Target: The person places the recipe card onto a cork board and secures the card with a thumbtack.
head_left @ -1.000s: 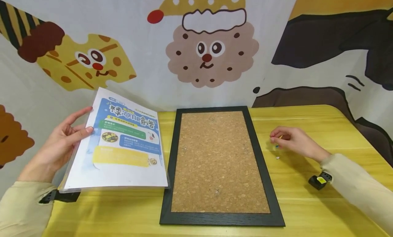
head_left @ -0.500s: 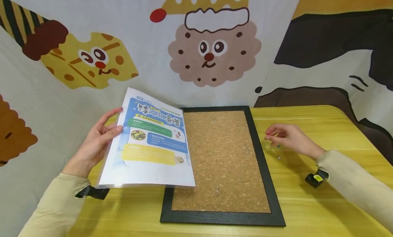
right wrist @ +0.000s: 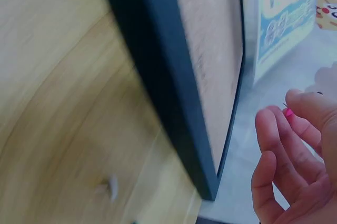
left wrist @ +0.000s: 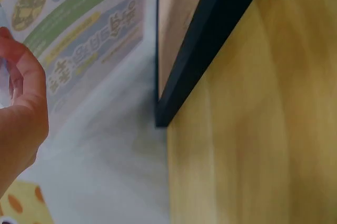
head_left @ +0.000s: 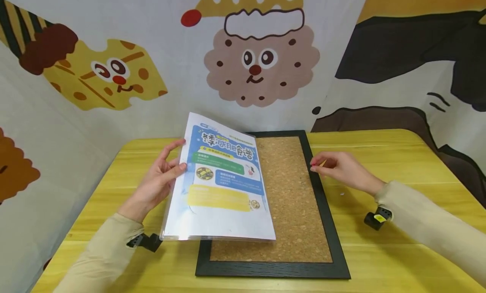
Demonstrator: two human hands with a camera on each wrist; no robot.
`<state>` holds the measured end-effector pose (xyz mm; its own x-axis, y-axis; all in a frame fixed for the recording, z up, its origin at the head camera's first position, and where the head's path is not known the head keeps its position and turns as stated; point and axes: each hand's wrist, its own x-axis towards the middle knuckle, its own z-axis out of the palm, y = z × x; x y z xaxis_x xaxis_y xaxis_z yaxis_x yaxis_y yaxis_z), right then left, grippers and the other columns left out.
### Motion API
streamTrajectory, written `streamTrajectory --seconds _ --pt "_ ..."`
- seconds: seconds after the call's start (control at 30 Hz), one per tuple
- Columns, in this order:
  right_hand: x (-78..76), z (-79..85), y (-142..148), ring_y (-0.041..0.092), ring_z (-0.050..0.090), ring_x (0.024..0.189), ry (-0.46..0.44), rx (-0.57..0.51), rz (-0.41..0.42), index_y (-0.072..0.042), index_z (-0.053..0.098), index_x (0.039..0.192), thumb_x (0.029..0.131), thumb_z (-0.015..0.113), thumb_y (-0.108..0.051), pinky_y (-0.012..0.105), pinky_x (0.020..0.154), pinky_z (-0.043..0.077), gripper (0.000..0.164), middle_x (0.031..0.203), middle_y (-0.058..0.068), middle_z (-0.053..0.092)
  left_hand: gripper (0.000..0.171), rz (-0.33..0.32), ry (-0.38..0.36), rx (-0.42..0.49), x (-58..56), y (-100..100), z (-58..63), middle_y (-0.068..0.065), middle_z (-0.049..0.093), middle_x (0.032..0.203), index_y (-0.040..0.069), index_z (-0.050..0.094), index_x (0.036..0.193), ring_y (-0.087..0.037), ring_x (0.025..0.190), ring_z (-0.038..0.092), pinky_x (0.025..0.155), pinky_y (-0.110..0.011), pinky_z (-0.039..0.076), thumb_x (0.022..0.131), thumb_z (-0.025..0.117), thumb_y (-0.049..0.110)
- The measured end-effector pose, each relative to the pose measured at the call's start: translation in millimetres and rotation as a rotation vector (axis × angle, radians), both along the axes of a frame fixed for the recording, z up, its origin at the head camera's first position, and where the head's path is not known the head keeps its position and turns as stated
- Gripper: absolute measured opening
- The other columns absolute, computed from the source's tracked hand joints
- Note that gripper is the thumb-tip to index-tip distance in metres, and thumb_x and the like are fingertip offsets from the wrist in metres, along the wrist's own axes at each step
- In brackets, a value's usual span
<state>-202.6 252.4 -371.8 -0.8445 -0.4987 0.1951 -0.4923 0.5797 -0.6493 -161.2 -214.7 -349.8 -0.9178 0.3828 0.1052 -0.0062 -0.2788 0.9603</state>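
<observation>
Ideally, I'd level the laminated poster (head_left: 220,187), which the left hand (head_left: 155,184) pinches by its left edge, tilted above the corkboard (head_left: 296,208); the right hand (head_left: 344,170) clamps a pink pushpin (right wrist: 288,112) between thumb and fingers, its tip best aimed outward.

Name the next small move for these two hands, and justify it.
Probably have the left hand bring the printed sheet squarely over the corkboard and lower it flat. In the head view the sheet is tilted and leaves the right part uncovered, while the right hand pinches a pink-red pin, which would likely need the sheet in place first.
</observation>
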Motion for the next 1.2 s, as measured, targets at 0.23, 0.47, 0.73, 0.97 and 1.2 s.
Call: streamTrajectory --seconds 0.23,0.47,0.73,0.97,1.2 --pt "-4.6 6.2 -17 0.019 0.06 0.071 0.022 -0.003 0.002 -0.006 0.069 0.1 0.09 0.069 -0.009 0.027 0.06 0.05 0.01 0.091 0.001 0.067 0.06 0.001 -0.038 -0.018 -1.9 23 -13.8 -0.005 0.064 0.12 0.02 0.023 0.15 -0.024 0.1 0.067 0.078 -0.038 0.055 0.1 0.049 -0.001" --pt "-8.2 12.0 -31 0.019 0.06 0.075 -0.059 -0.048 0.014 -0.003 0.068 0.101 0.089 0.069 -0.005 0.028 0.063 0.051 0.012 0.095 0.005 0.067 0.06 -0.009 -0.053 -0.015 -6.8 37 -26.1 -0.007 0.065 0.117 0.018 0.023 0.149 -0.024 0.099 0.066 0.079 -0.038 0.055 0.099 0.047 -0.005" --pt "-11.9 11.6 -40 0.023 0.057 0.07 -0.099 -0.05 0.04 -0.003 0.068 0.1 0.088 0.068 -0.001 0.027 0.061 0.048 0.012 0.091 0.008 0.066 0.062 0.021 -0.102 -0.206 -8.6 55 -39.2 -0.022 0.058 0.122 0.012 0.024 0.149 -0.024 0.096 0.067 0.078 -0.036 0.055 0.097 0.054 -0.001" --pt "-25.5 -1.7 -43 0.021 0.055 0.074 -0.119 0.011 0.005 0.001 0.068 0.102 0.088 0.068 0.0 0.027 0.064 0.048 0.014 0.093 0.007 0.064 0.065 -0.007 -0.125 -0.41 -15.5 66 -49.3 -0.022 0.061 0.113 0.011 0.024 0.15 -0.024 0.09 0.066 0.077 -0.035 0.055 0.096 0.059 0.006" --pt "-39.2 -9.3 -44 0.023 0.055 0.076 -0.157 0.041 -0.024 -0.001 0.068 0.103 0.089 0.068 -0.002 0.029 0.065 0.049 0.014 0.094 0.008 0.064 0.068 -0.057 -0.079 -0.568 -22.7 70 -57.9 -0.018 0.064 0.095 0.005 0.021 0.151 -0.023 0.073 0.064 0.065 -0.035 0.055 0.093 0.055 -0.002"
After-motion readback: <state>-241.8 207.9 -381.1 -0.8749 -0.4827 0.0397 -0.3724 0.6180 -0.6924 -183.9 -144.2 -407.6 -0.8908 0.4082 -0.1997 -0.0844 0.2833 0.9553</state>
